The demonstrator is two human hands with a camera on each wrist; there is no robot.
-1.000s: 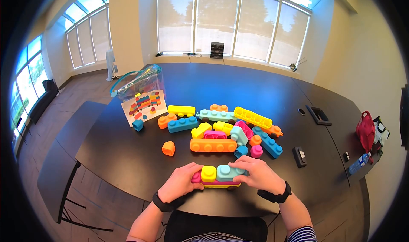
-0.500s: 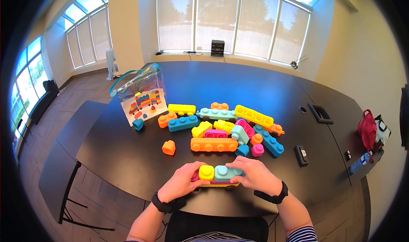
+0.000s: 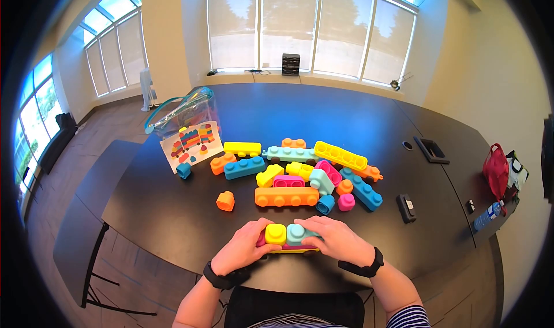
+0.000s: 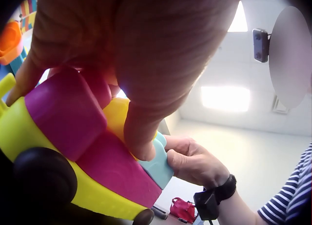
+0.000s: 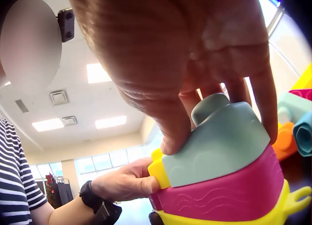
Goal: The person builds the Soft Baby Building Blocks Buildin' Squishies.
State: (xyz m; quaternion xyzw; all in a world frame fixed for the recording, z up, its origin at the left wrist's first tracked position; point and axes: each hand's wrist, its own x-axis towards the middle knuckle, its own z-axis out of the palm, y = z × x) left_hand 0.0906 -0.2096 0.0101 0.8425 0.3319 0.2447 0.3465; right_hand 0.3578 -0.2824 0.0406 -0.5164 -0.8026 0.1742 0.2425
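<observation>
A wheeled yellow base point(image 4: 105, 203) carries a magenta layer point(image 5: 224, 193), at the table's near edge. On top stand a yellow block point(image 3: 276, 234) and a light teal block point(image 3: 295, 233), with a magenta block point(image 4: 67, 113) at the left end. The left hand point(image 3: 242, 247) grips the left end, its thumb on the near side by the yellow block. The right hand point(image 3: 340, 240) holds the teal block between thumb and fingers. In the right wrist view the teal block lies on the magenta layer, touching the yellow block.
Beyond the hands lie a long orange block point(image 3: 286, 197), blue blocks point(image 3: 361, 189) and several others. A lone orange block point(image 3: 225, 201) sits to the left. Farther back are a picture card point(image 3: 192, 146) and clear bag point(image 3: 199, 106); a black device point(image 3: 406, 208) lies right.
The right hand has shifted left along with the teal block, which now stands nearer the yellow block. The head view has shifted slightly.
</observation>
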